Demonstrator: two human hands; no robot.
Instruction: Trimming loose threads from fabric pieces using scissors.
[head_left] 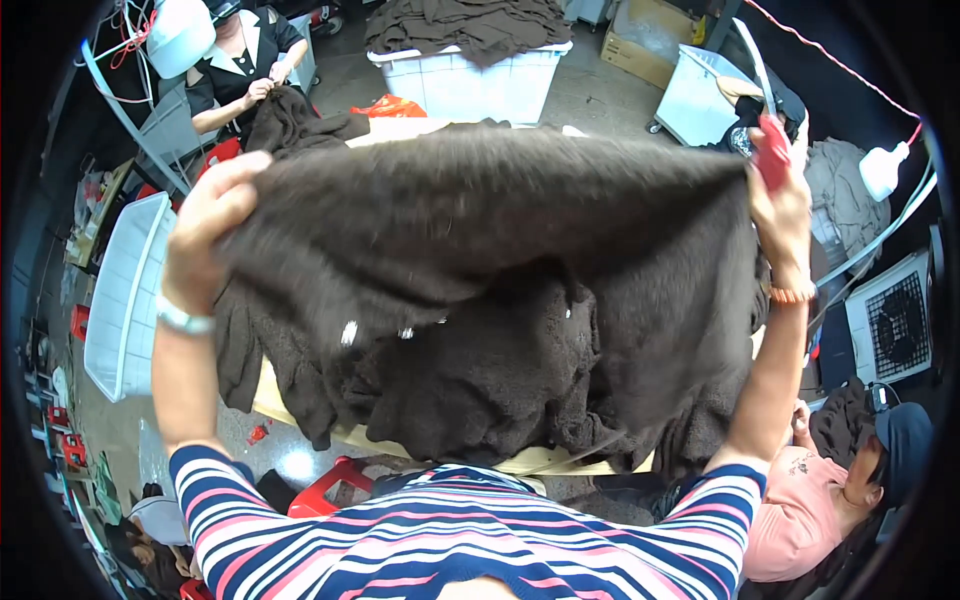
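A wide piece of dark brown fleecy cloth (480,200) is stretched up between my two hands, blurred by motion. My left hand (215,225) is closed on its left edge. At its right corner, my right hand (785,205) grips the cloth and also holds a red-handled tool (771,150). A long, slim, slightly curved metal blade points up from that handle; its exact kind is unclear. Beneath lies a heap of the same brown cloth (470,380) on a pale yellow table (540,457), most of which is hidden. A few small white spots show on the fabric.
A white bin (470,85) heaped with brown cloth stands beyond the table. Another white bin (128,300) is at left. Co-workers sit at far left (240,70) and near right (800,500). Lamps (884,172) hang on both sides; a red stool (330,487) is below.
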